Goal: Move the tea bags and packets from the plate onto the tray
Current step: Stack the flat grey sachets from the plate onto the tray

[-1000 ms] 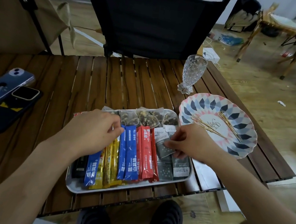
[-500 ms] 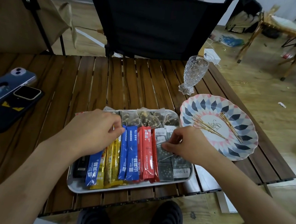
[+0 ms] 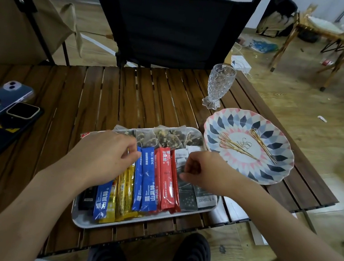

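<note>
The slatted table [image 3: 107,94] is dark grained wood. The tray [image 3: 128,223] looks smooth, matt grey. The stick packets [image 3: 148,182] are glossy film, the grey sachets [image 3: 206,200] duller, the tea bags [image 3: 168,139] sheer mesh. The goblet [image 3: 218,86] is faceted clear glass; the patterned plate [image 3: 271,177] shines, its picks [image 3: 238,150] gold metal.

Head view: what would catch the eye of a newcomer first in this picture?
The bright row of blue, yellow and red packets on the tray at the near table edge, with the left hand and right hand over it. To its right, the patterned plate holds only gold picks.
</note>
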A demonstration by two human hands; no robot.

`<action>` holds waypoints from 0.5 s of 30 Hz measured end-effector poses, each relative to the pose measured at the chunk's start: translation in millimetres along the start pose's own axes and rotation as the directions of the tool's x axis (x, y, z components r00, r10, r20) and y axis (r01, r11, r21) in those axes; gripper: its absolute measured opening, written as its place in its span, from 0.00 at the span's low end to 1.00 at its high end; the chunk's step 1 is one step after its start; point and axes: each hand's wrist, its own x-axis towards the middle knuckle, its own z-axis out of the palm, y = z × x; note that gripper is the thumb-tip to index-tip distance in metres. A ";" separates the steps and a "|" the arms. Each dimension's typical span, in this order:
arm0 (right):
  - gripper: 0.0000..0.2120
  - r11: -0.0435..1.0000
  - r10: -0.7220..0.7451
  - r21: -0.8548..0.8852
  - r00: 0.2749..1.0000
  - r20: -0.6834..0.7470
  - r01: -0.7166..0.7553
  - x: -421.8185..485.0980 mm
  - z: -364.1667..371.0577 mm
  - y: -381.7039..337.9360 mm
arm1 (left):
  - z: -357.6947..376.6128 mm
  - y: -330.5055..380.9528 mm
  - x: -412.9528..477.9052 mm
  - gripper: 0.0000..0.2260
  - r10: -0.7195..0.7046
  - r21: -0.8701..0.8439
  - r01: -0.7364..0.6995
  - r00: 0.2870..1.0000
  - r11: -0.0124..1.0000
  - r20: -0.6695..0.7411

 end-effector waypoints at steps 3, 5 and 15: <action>0.10 0.999 -0.006 0.051 0.999 -0.042 0.008 0.4 -16.5 7.7 | 0.4 -0.8 0.1 0.09 0.011 0.007 -0.011 1.000 1.000 0.004; 0.08 0.999 0.043 0.015 0.985 -0.166 -0.041 3.8 -33.1 27.6 | 0.9 -1.7 0.1 0.09 0.011 0.018 -0.011 1.000 1.000 0.003; 0.06 0.927 0.368 0.042 0.881 -0.298 -0.373 6.8 -69.5 120.7 | 2.0 0.5 2.6 0.10 0.002 0.035 -0.003 1.000 0.999 0.016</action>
